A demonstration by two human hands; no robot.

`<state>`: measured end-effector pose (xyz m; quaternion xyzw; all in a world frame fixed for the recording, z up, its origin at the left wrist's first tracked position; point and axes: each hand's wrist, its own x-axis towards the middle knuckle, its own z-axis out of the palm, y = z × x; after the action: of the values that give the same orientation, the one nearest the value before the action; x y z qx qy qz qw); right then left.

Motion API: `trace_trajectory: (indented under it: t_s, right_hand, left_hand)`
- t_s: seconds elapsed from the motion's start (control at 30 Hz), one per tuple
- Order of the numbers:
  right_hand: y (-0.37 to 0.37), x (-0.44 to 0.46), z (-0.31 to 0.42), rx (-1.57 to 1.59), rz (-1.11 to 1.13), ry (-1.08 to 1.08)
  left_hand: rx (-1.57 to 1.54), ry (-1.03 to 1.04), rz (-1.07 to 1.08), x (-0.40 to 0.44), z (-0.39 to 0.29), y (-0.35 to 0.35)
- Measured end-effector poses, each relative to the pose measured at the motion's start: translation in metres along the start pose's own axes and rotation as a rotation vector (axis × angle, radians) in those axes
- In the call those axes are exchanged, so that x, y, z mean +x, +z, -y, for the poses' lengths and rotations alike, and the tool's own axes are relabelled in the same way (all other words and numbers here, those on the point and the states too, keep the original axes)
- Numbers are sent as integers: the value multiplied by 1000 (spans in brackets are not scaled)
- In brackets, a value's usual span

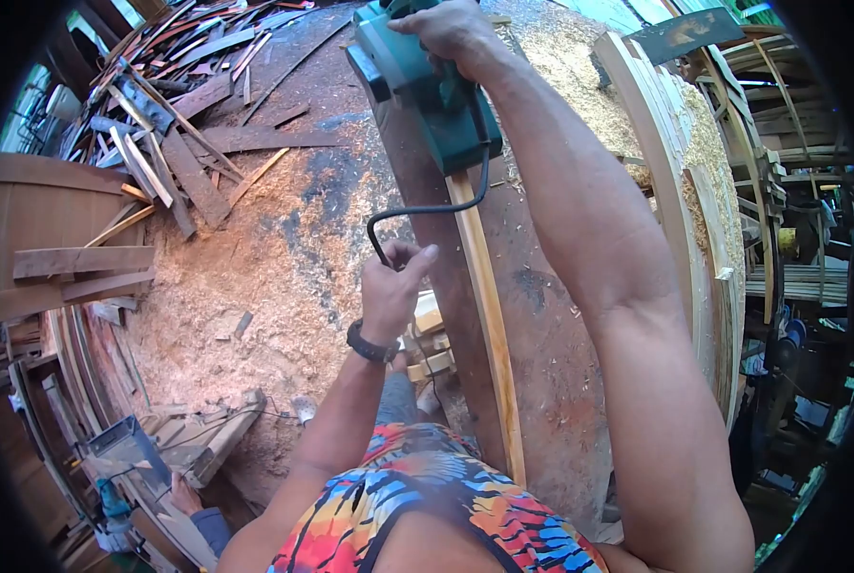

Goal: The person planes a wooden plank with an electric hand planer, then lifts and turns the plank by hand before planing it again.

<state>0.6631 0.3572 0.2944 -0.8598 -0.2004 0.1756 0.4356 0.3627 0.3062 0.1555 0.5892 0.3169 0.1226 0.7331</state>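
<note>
My right hand (451, 36) is wrapped over the handle of a green electric planer (455, 129) at the top of the view, with the arm stretched far forward. The planer sits on a narrow, pale wooden strip (489, 315), which runs back toward my body along a dark board (460, 315). From the planer's rear a black power cord (427, 208) loops to my left hand (391, 291). That hand's fingers are closed around the cord, beside the board. A dark watch (369, 346) is on my left wrist.
Wood shavings (245, 325) cover the ground. Scrap wood (193, 172) is piled at upper left, and long planks (670, 191) stand on the right. Cut wooden blocks (432, 358) lie below my left hand. At lower left another person's hand (185, 497) is near wooden pieces.
</note>
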Motion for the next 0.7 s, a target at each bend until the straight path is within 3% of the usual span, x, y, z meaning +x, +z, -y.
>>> trace_trajectory:
  t_s: [0.03, 0.23, 0.37, 0.47, 0.57, 0.67, 0.7]
  right_hand:
    - [-2, -4, 10, -31, -76, 28]
    - [3, 25, 10, 81, -62, 21]
    - [5, 50, 15, -101, -200, -153]
    - [5, 66, 27, -11, -166, -15]
    - [10, 96, 9, -27, -167, -147]
    - [45, 197, -71, -95, -87, -510]
    - [21, 114, -35, 81, -66, -346]
  left_hand:
    - [-4, -7, -2, 1, -1, -1]
    - [-49, -12, 26, 9, -8, -3]
    - [-104, -10, 29, 13, -11, -6]
    - [-157, -20, 16, 16, -13, -6]
    - [-100, -64, 34, 13, -21, -5]
    - [-92, -38, 116, -4, -16, -13]
    - [-23, 69, 206, -17, -16, -22]
